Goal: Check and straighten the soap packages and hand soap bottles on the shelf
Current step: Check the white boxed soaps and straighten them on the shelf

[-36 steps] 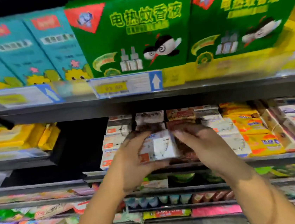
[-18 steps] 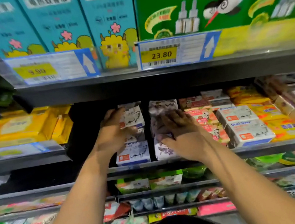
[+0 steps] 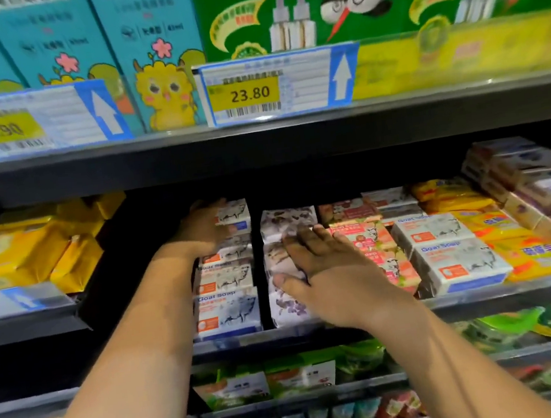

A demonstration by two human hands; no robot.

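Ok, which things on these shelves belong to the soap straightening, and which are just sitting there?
Job: left hand on stacked white Goat Soap boxes; right hand flat on white purple-flowered soap packs.
Just there: teal cartoon boxes, green cartoon-mosquito boxes, yellow 23.80 price tag.

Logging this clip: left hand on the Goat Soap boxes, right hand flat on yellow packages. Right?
Wrong colour: the head view shows the right hand flat on white packages with purple flowers. The left hand is on the Goat Soap boxes.
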